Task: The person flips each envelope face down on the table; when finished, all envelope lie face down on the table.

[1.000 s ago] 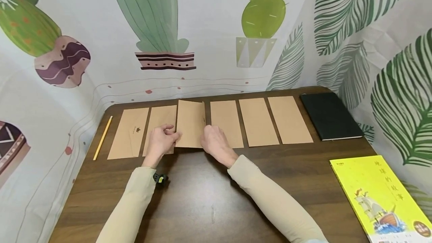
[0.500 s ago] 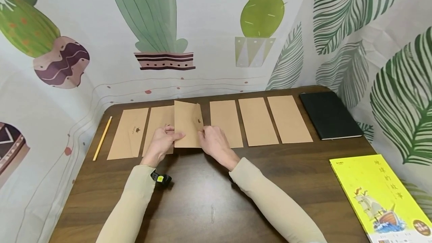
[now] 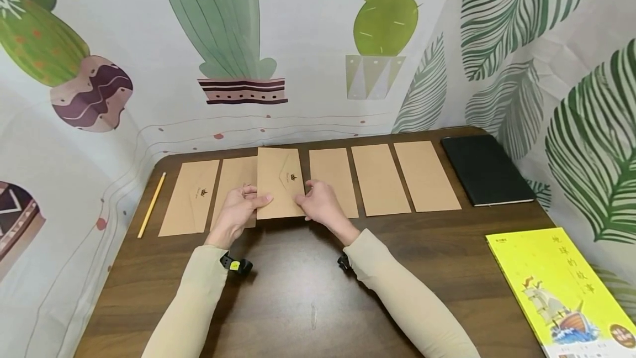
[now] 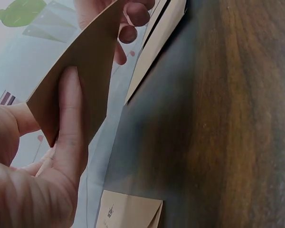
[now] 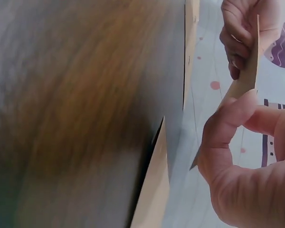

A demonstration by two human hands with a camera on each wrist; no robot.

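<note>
Both hands hold a brown kraft envelope [image 3: 276, 167] raised off the table, with its pointed flap and small black crown print facing the head camera. My left hand [image 3: 237, 208] pinches its left edge, thumb on the printed face. In the left wrist view, the thumb [image 4: 70, 102] lies along the envelope [image 4: 96, 61]. At the opposite edge, my right hand [image 3: 324, 203] pinches the lower right side between thumb and fingers. The right wrist view shows that pinch close up, with the thumb and a finger meeting at the envelope [image 5: 247, 80].
Left of the held envelope lie two crown-printed envelopes [image 3: 186, 198], one partly behind my left hand. Several plain-faced envelopes [image 3: 380, 178] lie to the right. A yellow pencil [image 3: 151, 205] marks the row's left end, a black notebook [image 3: 487, 170] its right. A yellow book [image 3: 558, 291] lies nearer.
The held envelope has turned from an angled, mostly plain side to show its crown-printed flap, lying flat shut. My right hand has shifted from a fist-like grip to a pinch at the edge.
</note>
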